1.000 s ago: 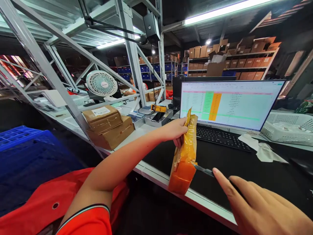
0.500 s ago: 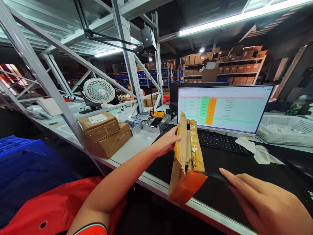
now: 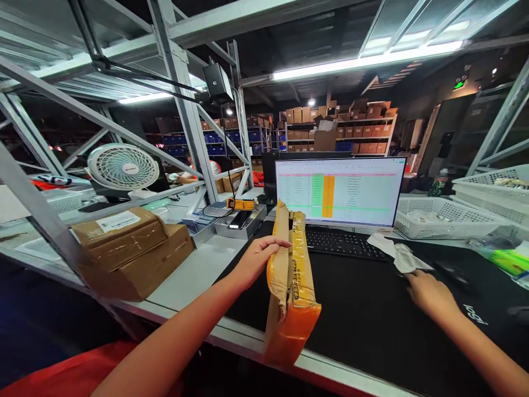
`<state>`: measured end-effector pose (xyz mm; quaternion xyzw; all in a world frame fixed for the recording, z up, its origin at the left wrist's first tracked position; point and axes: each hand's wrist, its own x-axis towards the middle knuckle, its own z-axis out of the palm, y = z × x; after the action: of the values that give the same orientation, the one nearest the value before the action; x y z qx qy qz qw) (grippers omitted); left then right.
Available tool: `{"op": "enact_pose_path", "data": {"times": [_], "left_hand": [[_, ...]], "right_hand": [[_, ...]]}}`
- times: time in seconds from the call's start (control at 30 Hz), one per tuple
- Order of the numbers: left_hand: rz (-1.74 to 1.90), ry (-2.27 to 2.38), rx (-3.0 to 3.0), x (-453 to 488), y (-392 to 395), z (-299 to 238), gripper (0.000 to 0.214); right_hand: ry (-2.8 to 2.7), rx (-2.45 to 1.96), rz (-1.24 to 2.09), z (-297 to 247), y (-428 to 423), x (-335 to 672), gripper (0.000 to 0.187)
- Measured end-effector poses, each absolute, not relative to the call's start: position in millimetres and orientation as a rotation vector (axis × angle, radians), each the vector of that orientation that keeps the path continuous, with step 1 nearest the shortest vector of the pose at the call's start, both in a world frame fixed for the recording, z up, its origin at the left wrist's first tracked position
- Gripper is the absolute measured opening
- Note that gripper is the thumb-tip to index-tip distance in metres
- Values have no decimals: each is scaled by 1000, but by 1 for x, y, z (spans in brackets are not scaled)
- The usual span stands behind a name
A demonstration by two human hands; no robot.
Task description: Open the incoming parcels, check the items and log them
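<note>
My left hand [image 3: 264, 256] is closed on the left flap of a cardboard box [image 3: 303, 275] wrapped in yellow and orange tape. The box stands tilted near the desk's front edge, with a torn slit along its top; its inside is mostly hidden. My right hand [image 3: 432, 295] is low over the black desk mat [image 3: 363, 314], its fingers closed beside a crumpled white paper [image 3: 407, 259]. A small dark tip shows at the fingertips, but what they hold is mostly hidden.
Behind the box are a keyboard [image 3: 345, 242] and a monitor [image 3: 367, 187]. Taped brown cartons [image 3: 140, 264] sit at left, near a metal rack post and a fan [image 3: 124, 167]. A white basket [image 3: 444, 218] and a dark mouse [image 3: 452, 273] are at right.
My right hand has moved from the box's near corner, where it held a thin dark blade, away to the white paper. My left hand keeps its hold on the box. The view has turned right.
</note>
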<state>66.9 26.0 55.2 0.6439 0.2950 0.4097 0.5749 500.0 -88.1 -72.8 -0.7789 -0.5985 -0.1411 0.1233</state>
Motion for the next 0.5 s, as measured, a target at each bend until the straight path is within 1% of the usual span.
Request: {"op": "enact_pose_path", "data": {"times": [0.07,0.1,0.2,0.23,0.27,0.33,0.4,0.5], "left_hand": [[967,692,1506,73,24,55,28],[967,694,1504,76,23,54,28],[962,681,1458,88,20,53,29],[974,663,1422,91,18,51,29],[992,645,1381,94,17,49,29],[1028,629,1311,96,14,45,30],[1067,655,1281,94,13,42,30],[1117,735,1318,85,13,41,28]], "right_hand": [[-1855,-1936,-421,-38,-83,457,34],[-1966,-1719,-358,-17,-81,429,38],[-2257,-1235,-203,43,-78,348,59],[-2380,-1077,-148,58,-76,327,62],[-2472,-954,-108,70,-73,311,59],[-2570,-831,-90,83,-65,292,48],[-2583,-845,-164,84,-56,290,38],[-2521,-876,-296,76,-50,303,31]]}}
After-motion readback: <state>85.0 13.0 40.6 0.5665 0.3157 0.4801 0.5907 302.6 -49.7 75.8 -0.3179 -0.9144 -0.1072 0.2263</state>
